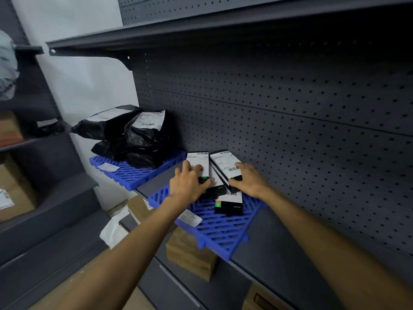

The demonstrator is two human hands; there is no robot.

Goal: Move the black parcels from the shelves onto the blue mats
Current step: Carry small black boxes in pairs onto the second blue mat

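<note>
At far left, a second grey shelving unit holds brown cardboard boxes (13, 193) and a small black bag (48, 128). On the main dark grey metal shelf (279, 249), backed by a perforated grey panel (290, 121), two blue slatted plastic mats lie side by side. The left blue mat (134, 173) carries a pile of crumpled black plastic parcel bags (131, 137) with white shipping labels, heaped against the back panel; a loose white label slip (108, 167) lies on its bare front corner. The right blue mat (221, 229) overhangs the shelf's front edge and carries a white sticker (190, 218) near its left side. On it sit flat black rectangular boxed parcels with white labels. The left hand (190, 182) lies palm-down with fingers spread on the left upright parcel (197, 162), thumb at its lower right side. The right hand (248, 180) presses flat, fingers together, on the tilted right parcel (224, 163), which leans across the left one. A third boxed parcel (229, 203) with a green patch lies flat in front, on the mat, just below both hands. Below the shelf, brown cardboard cartons (190, 256) stand on the lower level.
</note>
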